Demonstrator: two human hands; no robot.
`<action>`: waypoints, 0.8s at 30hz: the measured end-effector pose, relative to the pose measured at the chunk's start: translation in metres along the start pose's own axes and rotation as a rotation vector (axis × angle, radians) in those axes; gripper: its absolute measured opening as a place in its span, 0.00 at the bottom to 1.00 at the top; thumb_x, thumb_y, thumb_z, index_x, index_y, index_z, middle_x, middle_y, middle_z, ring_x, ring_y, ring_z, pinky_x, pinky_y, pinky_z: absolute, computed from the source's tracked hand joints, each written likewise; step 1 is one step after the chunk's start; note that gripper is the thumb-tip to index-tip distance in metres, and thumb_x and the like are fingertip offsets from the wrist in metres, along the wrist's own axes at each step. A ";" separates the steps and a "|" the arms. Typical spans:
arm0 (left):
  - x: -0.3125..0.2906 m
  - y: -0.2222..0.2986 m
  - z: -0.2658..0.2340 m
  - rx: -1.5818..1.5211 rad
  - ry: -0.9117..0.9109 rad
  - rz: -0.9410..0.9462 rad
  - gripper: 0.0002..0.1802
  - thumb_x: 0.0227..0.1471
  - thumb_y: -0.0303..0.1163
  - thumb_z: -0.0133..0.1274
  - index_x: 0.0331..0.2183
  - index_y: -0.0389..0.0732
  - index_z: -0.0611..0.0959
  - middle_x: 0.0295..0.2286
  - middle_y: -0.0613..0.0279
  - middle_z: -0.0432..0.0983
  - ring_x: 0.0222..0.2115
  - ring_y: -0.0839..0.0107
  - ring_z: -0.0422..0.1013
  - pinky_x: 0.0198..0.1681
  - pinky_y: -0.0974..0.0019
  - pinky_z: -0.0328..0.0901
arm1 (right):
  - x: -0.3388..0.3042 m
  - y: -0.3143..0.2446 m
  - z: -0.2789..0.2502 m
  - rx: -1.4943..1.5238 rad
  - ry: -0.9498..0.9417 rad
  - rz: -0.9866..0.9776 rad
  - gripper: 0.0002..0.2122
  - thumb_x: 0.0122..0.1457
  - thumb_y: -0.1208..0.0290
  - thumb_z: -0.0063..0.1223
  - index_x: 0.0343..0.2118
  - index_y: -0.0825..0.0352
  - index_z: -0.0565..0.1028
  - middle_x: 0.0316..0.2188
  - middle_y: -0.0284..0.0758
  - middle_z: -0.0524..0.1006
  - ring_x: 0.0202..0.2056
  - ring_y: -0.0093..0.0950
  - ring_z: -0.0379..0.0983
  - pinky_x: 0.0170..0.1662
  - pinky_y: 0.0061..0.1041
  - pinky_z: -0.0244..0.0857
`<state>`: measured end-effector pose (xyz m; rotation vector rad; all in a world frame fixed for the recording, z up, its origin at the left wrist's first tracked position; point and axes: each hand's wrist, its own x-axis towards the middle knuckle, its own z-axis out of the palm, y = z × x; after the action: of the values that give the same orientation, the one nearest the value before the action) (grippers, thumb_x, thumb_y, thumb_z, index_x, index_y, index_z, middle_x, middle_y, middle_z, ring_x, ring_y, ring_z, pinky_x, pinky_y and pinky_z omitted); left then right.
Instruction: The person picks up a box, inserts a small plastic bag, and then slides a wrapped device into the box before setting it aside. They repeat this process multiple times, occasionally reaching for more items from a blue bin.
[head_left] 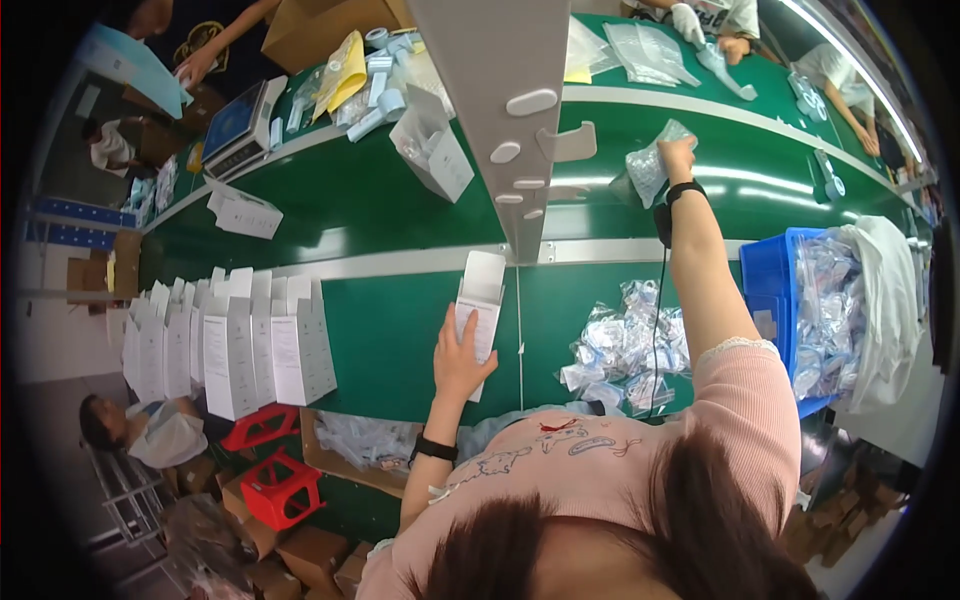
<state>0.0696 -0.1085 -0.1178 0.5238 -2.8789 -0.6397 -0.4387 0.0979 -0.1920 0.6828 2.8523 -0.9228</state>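
My left hand lies over a white carton with its top flap up, thumb at one side and fingers across its printed face. The carton is on the green table near the front middle. My right arm stretches far forward over the green belt. There my right hand grips a clear bubble-wrap bag; what the bag contains is too unclear to tell. Between my arms, nearer to me, lies a heap of small clear plastic packets.
Several open white cartons stand in rows at the left. A blue bin full of packets is at the right. A grey metal post rises mid-table. Two more cartons sit on the belt. Across it, a co-worker's gloved hand shows.
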 end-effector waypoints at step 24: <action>0.009 -0.027 -0.019 -1.165 -0.097 -0.381 0.37 0.29 0.29 0.64 0.42 0.41 0.61 0.34 0.54 0.67 0.35 0.62 0.67 0.34 0.64 0.66 | -0.368 0.051 -0.109 1.709 -0.995 0.233 0.18 0.50 0.68 0.47 0.44 0.70 0.65 0.38 0.40 0.72 0.37 0.34 0.71 0.43 0.32 0.65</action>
<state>0.0738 -0.1421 -0.1125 0.7926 -1.9187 -2.1586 -0.0783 0.0532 -0.0592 0.2955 0.6788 -2.4726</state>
